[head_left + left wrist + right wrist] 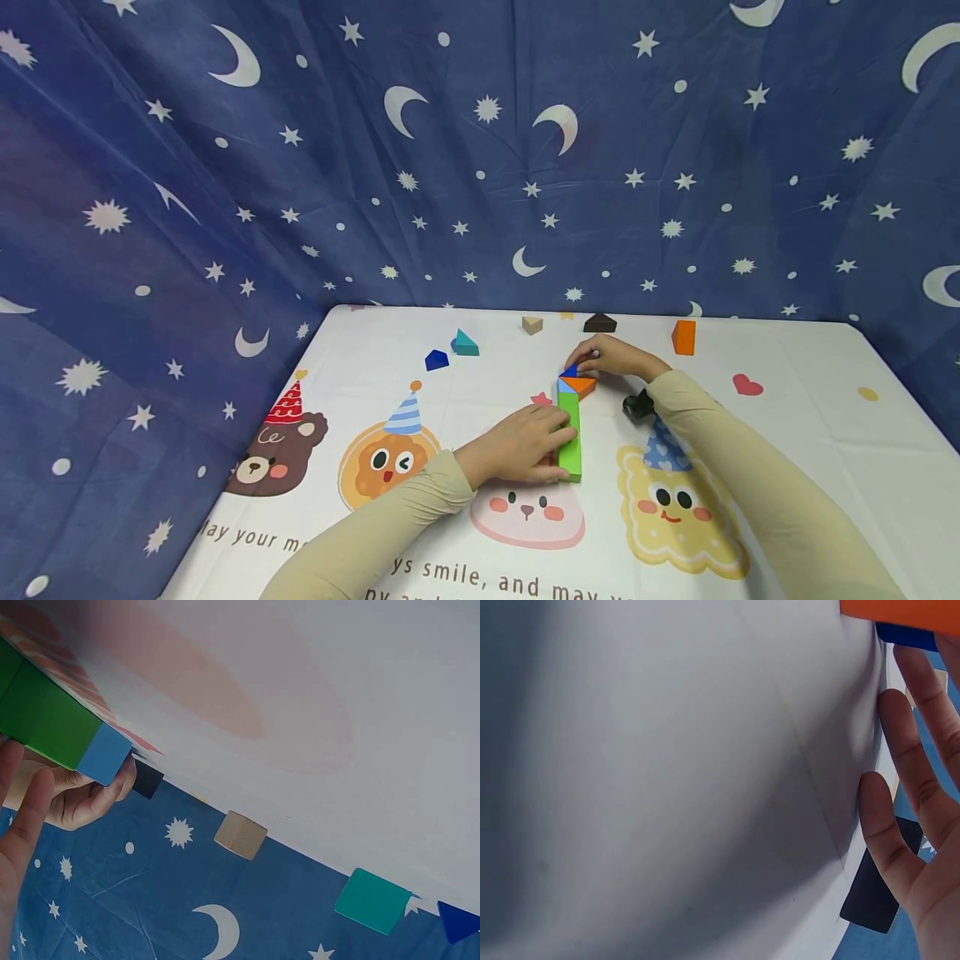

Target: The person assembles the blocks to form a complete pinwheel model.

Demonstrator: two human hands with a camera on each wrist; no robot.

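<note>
In the head view my left hand (521, 446) lies over the green blocks (570, 437), which form a bar with a visible seam in the left wrist view. Its fingers touch the bar with little bend. At the bar's far end sit a light blue block (105, 754) and an orange triangular block (581, 386). Just beyond them is a blue triangular block (571, 372). My right hand (618, 357) pinches this blue block between thumb and forefinger, while its other fingers stay extended. The right wrist view catches only an edge of the blue block.
Toward the table's back edge stand a dark blue block (437, 360), a teal block (467, 344), a plain wood block (532, 326), a black block (600, 324) and an orange block (684, 338). A starry blue curtain (480, 208) hangs behind the white printed tablecloth (810, 450).
</note>
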